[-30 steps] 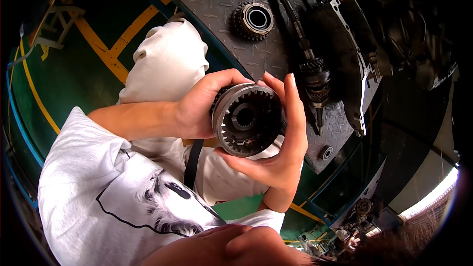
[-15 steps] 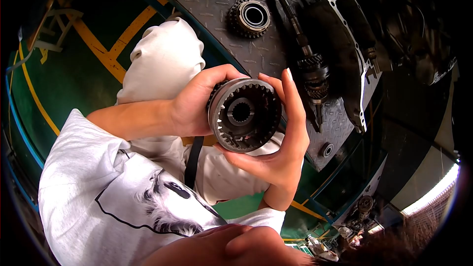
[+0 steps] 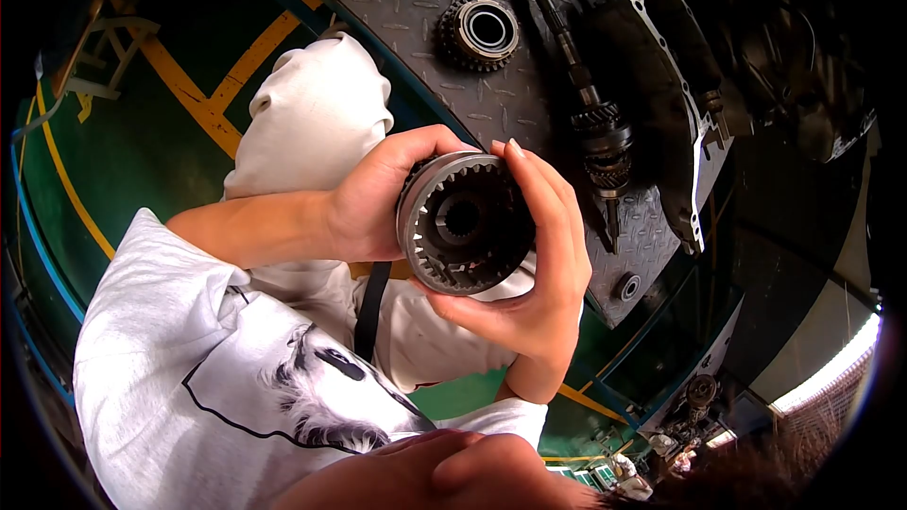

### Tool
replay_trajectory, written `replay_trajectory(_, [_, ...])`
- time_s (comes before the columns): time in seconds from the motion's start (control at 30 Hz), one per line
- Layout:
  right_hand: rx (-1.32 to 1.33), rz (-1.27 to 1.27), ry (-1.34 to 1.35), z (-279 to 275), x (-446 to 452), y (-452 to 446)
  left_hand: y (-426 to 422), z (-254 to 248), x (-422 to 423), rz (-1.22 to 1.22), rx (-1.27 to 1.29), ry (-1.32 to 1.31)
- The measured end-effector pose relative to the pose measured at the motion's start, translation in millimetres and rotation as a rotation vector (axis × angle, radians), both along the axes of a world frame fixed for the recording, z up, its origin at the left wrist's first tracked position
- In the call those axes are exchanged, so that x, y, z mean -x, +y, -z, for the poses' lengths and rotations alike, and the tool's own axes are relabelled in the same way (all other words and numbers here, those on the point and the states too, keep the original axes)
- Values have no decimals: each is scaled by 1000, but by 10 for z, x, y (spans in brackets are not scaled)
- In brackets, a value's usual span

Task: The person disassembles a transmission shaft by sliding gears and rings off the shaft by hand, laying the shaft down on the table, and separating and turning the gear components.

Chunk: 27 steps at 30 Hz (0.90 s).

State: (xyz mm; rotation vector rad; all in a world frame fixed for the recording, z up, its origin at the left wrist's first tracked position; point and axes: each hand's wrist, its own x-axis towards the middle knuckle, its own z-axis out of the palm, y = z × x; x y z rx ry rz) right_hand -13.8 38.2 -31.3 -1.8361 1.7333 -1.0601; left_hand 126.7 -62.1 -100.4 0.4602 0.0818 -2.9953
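Both hands hold a steel gear drum (image 3: 430,255), its open mouth facing up toward me. Teeth line the inside of its rim, and a smaller splined bore (image 3: 461,217) shows deep in its dark interior. My left hand (image 3: 373,194) grips the drum's left side, with one digit bent over the upper edge. Wrapped around the right side is my right hand (image 3: 548,283): its fingers reach up along the rim and its thumb presses the lower edge. The drum's underside is hidden.
On the tread-plate bench (image 3: 416,0) lie a gear with a bearing-like ring (image 3: 487,33), a long shaft with gears (image 3: 600,137), a metal housing (image 3: 694,123) and a small ring (image 3: 626,286). Green floor (image 3: 142,132) with yellow lines lies left of my knee.
The right fingers have shifted left and closed in over the drum's upper right rim. The drum has turned or tilted slightly, and its inside looks darker. My left hand stays about in place.
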Motion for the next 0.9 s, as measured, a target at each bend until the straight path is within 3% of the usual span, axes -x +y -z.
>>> replay_trajectory(0.37, [-32,-30,20,-28,31,27,-11,-33,8,37,-39,-97])
replay_trajectory(0.43, [-40,-41,0,-35,28,32,-3,31,-11,44,32,7])
replay_trajectory(0.9, [-7,-56,-89,-29,-40,30,10,38,-24,83,-4,69])
